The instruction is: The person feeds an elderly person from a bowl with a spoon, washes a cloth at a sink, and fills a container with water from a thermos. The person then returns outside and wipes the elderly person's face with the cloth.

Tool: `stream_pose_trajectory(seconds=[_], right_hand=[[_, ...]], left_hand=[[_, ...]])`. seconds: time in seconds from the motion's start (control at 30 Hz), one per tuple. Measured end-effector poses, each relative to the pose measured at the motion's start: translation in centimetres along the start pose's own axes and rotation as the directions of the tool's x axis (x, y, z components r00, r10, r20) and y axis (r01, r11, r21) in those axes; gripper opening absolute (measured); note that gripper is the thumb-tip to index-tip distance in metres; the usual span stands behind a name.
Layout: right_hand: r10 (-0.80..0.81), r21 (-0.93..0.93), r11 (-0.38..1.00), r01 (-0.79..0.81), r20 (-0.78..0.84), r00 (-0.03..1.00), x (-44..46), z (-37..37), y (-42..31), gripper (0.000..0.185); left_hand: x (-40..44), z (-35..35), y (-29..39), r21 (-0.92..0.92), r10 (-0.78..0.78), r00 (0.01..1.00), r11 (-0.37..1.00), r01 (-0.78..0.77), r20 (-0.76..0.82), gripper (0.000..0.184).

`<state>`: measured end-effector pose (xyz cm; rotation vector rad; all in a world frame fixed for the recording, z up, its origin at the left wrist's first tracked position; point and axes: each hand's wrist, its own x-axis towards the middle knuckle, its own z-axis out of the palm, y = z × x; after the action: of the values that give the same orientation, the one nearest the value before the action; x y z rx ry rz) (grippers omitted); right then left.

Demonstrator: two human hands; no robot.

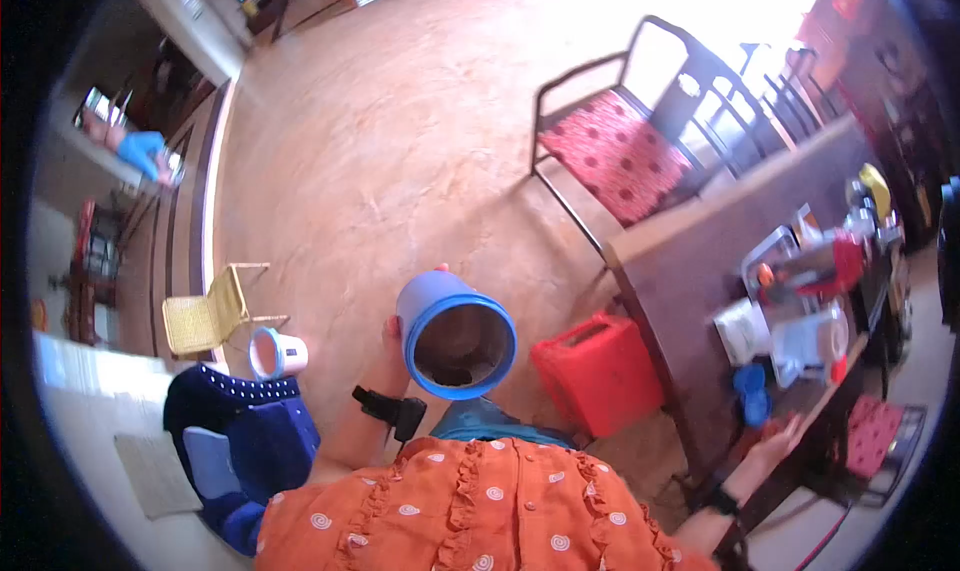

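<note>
A blue-rimmed container (418,293), its open mouth turned up to the camera, is held in my left hand (394,337). Dark residue shows on its inner wall and bottom. Most of my left hand is hidden behind the container. Over at the table's edge, my right hand (776,445) is stretched out near a small blue object (752,395). Whether its fingers touch anything is too small to tell. A clear plastic container (800,343) and a white tub (741,333) stand just beyond it on the table (690,271).
A red bin (600,373) stands on the floor beside the table. Behind it is a dark chair with a red dotted cushion (615,157). To the left are a yellow chair (205,321), a white bucket (280,353) and a blue seat (265,446).
</note>
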<state>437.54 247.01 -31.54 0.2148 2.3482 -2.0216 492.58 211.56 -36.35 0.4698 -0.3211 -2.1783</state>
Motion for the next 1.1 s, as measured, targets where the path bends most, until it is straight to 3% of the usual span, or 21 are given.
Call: stream_pose_trajectory(seconds=[0.07,0.17,0.2,0.23,0.27,0.3,0.37,0.53,0.7,0.77,0.8,0.83,0.9,0.97,1.0,1.03,1.1], right_hand=[[-0.012,-0.043,0.999,0.015,0.071,0.997,-4.2,5.2,1.6,0.037],[0.035,0.015,0.999,-0.046,0.431,0.902,-13.9,15.2,-0.5,0.034],[0.028,0.022,0.999,-0.041,0.426,0.904,-16.6,18.0,-1.6,0.034],[-0.002,-0.014,1.000,0.011,0.544,0.839,-18.8,20.3,-2.5,0.032],[-0.025,-0.045,0.997,0.071,0.652,0.758,-20.6,22.6,-3.7,0.031],[-0.030,-0.043,0.996,0.075,0.644,0.764,-22.4,24.6,-4.8,0.031],[0.041,-0.094,0.995,0.045,0.752,0.658,-25.4,28.4,-6.8,0.030],[0.174,-0.141,0.985,-0.102,0.766,0.619,-27.5,40.9,-5.6,0.021],[0.307,-0.244,0.948,-0.203,0.866,0.396,-28.7,60.2,-5.8,0.022],[0.292,-0.249,0.955,-0.160,0.879,0.376,-29.1,68.0,-7.6,0.023],[0.270,-0.229,0.960,-0.163,0.913,0.307,-29.5,71.9,-9.1,0.022],[0.244,-0.211,0.965,-0.157,0.942,0.232,-29.6,75.7,-10.4,0.022],[0.208,-0.192,0.976,-0.102,0.962,0.176,-29.4,83.1,-12.1,0.022],[0.227,-0.227,0.974,-0.015,0.971,0.069,-29.1,90.6,-12.9,0.023],[0.265,-0.266,0.964,0.009,0.962,0.061,-28.6,93.9,-12.6,0.023],[0.276,-0.277,0.961,0.018,0.960,0.047,-28.0,96.9,-12.4,0.023],[0.280,-0.304,0.919,0.249,0.951,0.129,-26.7,102.3,-12.4,0.019]], left_hand=[[0.2,-1.7,4.9,0.047,0.065,0.998,0.997,-0.066,0.023,0.078],[1.5,-2.3,11.9,0.166,0.072,0.994,0.983,-0.085,0.085,0.103],[2.6,-1.0,13.6,0.254,0.108,0.973,0.954,-0.159,0.204,0.098],[3.8,-1.2,14.5,0.236,0.094,0.970,0.960,-0.148,0.223,0.098],[5.2,-2.0,15.2,0.184,0.066,0.975,0.977,-0.106,0.212,0.097],[6.8,-3.2,15.6,0.125,0.031,0.980,0.991,-0.056,0.195,0.097],[11.0,-5.9,17.1,0.050,-0.033,0.985,0.998,0.024,0.171,0.096],[25.4,-10.7,22.0,-0.013,-0.152,0.976,0.988,0.156,0.154,0.095],[36.3,-1.0,31.7,0.113,-0.157,0.957,0.985,0.133,0.244,0.083],[41.1,0.1,36.0,0.076,-0.028,1.000,0.997,0.027,0.013,0.074],[43.5,0.1,38.2,-0.078,-0.084,0.996,0.994,0.082,-0.025,0.059],[45.9,2.0,40.1,-0.141,-0.043,0.999,0.989,0.045,0.022,0.062],[51.3,4.5,43.2,-0.038,-0.040,0.979,0.998,0.048,0.201,0.066],[57.7,2.9,45.7,-0.031,0.017,1.000,0.999,-0.016,0.020,0.064],[60.6,3.1,47.0,-0.072,-0.043,0.988,0.996,0.054,0.147,0.065],[64.1,2.7,47.8,0.086,0.017,1.000,0.996,-0.015,-0.023,0.078],[71.0,0.3,51.1,0.065,-0.080,0.996,0.995,0.079,0.025,0.083]])
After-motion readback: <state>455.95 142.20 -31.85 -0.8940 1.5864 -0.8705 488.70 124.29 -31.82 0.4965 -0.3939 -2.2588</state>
